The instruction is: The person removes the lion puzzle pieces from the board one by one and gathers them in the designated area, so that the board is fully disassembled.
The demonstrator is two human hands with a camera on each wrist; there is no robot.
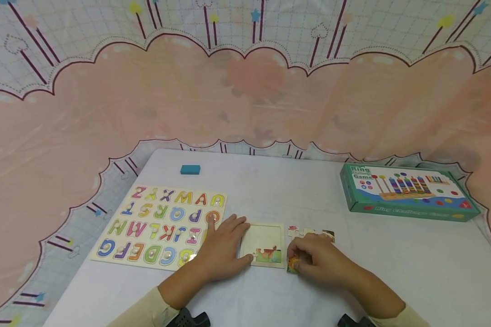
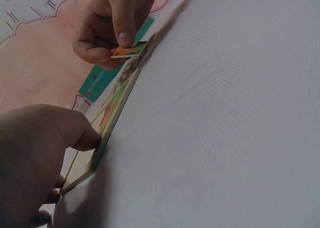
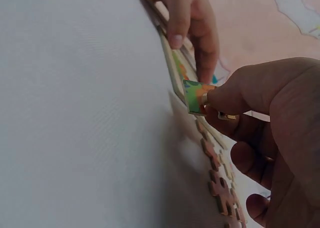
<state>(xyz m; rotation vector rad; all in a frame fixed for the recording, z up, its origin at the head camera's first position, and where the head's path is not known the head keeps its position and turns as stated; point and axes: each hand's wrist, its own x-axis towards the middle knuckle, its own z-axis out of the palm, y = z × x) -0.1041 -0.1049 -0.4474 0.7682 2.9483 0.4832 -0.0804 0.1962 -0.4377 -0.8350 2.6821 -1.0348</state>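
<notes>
A small square wooden puzzle tray [image 1: 263,236] lies in front of me, with animal-picture pieces [image 1: 270,255] fitted along its lower right part. My left hand [image 1: 222,252] rests at the tray's left side, fingers extended and thumb touching its lower left edge. Just right of the tray, my right hand [image 1: 325,260] pinches an orange and green jigsaw piece [image 3: 194,97] between thumb and fingers. In the left wrist view that piece [image 2: 128,51] is held tilted above the table. Loose jigsaw pieces [image 3: 220,185] lie beneath the right hand, partly hidden by it.
An alphabet peg board [image 1: 155,227] lies left of the tray, its right side partly under the left hand. A blue block [image 1: 190,170] sits behind it. A green ring game box [image 1: 409,193] stands at the right rear of the white table [image 1: 417,263].
</notes>
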